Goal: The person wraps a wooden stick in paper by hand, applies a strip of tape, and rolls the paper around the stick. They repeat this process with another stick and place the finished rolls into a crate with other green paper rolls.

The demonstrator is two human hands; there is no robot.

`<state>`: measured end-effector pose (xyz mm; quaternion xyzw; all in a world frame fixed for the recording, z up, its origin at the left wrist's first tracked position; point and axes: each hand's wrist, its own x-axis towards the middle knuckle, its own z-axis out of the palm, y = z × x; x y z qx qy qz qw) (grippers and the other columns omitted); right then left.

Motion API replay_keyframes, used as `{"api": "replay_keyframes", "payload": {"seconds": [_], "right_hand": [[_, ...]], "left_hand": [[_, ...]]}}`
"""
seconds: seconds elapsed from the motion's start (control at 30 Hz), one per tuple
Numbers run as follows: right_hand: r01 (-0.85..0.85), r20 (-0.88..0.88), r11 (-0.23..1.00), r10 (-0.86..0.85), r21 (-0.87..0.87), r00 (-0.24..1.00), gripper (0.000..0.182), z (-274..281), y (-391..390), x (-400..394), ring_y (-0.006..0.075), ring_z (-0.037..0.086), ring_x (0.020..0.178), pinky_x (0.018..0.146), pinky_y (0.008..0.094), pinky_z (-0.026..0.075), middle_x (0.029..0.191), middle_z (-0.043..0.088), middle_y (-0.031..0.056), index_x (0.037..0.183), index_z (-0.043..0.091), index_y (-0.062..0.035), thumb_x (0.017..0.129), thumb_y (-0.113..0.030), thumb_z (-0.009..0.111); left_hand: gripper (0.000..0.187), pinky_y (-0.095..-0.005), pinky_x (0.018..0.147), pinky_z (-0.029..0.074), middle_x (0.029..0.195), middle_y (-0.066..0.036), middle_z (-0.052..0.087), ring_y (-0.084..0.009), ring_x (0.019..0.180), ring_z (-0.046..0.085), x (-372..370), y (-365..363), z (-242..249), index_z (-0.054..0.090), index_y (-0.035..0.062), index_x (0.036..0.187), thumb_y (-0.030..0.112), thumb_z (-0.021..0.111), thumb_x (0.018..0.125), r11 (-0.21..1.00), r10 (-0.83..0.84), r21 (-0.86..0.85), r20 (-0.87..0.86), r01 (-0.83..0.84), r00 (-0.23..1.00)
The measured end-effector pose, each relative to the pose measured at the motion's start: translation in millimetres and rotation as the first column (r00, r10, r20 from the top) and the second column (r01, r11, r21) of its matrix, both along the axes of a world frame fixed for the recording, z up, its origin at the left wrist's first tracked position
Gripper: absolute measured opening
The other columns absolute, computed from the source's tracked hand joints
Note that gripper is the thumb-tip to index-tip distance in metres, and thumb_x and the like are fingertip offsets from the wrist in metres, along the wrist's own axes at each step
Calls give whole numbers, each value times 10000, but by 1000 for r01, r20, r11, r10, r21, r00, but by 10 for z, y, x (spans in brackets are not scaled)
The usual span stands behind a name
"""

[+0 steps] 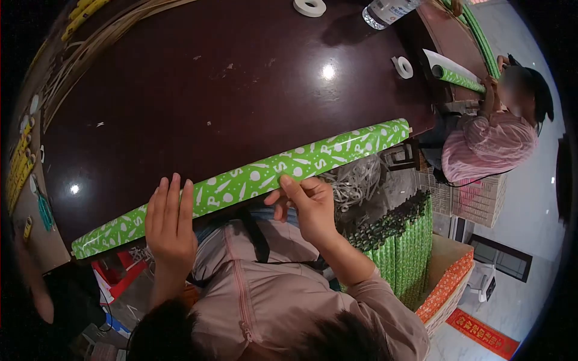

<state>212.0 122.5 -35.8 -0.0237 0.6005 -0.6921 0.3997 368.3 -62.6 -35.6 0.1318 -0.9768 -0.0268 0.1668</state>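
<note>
The largest thing is the worktop [180,78], dark brown, smooth and glossy, across the upper left and centre. At the right sits a co-worker [490,144] in a pink top. Along the worktop's near edge, rising from lower left to right of centre, lies a long green tube [241,183]; its cover is shiny, with white letters and rounded or pointed shapes. Many upright green tubes [400,259] stand close together at lower right. The left hand [170,225] has its grip open, the straight fingers flat upon the long green tube. The right hand [307,207] has its grip half curled, the thumb on the tube near its middle; whether it pinches the cover, I cannot tell. At top right are a clear plastic bottle [385,12] and, smaller, a ring-shaped white tape roll [403,67].
</note>
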Motion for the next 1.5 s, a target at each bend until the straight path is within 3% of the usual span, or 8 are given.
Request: {"api": "replay_keyframes", "payload": {"seconds": [0.17,0.27,0.33,0.47,0.63,0.87,1.17,1.5], "right_hand": [[-35,49,992,41,-125,998,287,-76,104,26,124,628,621,520,246,487,920,715,116,955,656,33,1018,-215,526],[-47,161,979,79,-198,984,243,-89,169,83,207,638,622,479,273,485,1048,671,215,1092,583,40,1015,-167,483],[-38,299,943,143,-331,943,345,-84,240,76,236,644,653,484,275,492,1150,624,233,1288,509,29,1002,-164,494],[-9,369,915,171,-403,914,487,-100,347,82,224,634,644,480,271,493,1143,624,216,1428,406,20,997,-187,495],[131,184,958,-85,-256,979,446,-161,603,-184,197,605,551,423,256,459,1022,658,181,1345,483,47,1003,-239,492],[384,-98,922,-387,-50,917,338,44,606,-598,151,614,496,421,228,453,860,700,158,1009,631,61,1001,-263,538],[243,-106,951,-226,190,968,316,152,383,-752,115,592,469,407,220,436,777,712,133,827,661,30,949,-262,648],[157,-113,983,-146,92,983,283,52,549,-762,106,606,515,414,211,429,820,727,140,835,674,24,963,-224,628]], "left_hand": [[384,-489,987,491,1270,-201,614,-370,1216,569,-37,-6,75,633,-33,1222,-94,469,880,998,-7,69,24,5,1000],[386,-489,990,486,1277,-198,610,-371,1219,567,-27,-18,91,633,-30,1227,-85,469,881,997,-16,82,43,12,999],[400,-489,991,483,1286,-199,603,-368,1223,564,-8,-31,54,621,-27,1246,-80,469,880,998,-27,54,36,25,999],[407,-491,1002,475,1291,-196,600,-361,1232,558,-5,-52,31,604,-30,1266,-76,461,888,999,-30,46,37,28,999],[391,-490,1017,463,1289,-191,601,-369,1243,546,-20,-97,41,585,-56,1263,-91,465,892,999,-8,39,32,7,999],[398,-495,1021,461,1299,-186,598,-368,1249,543,33,-120,-90,583,-60,1260,-104,474,880,999,-28,-43,7,28,1000],[422,-500,1030,450,1339,-179,571,-372,1271,521,85,-126,-112,574,-47,1279,-105,463,876,999,-21,-41,30,22,999],[512,-464,1052,434,1376,-159,548,-333,1293,511,33,-128,59,561,-5,1316,-148,482,831,997,20,67,128,-29,992]]}}
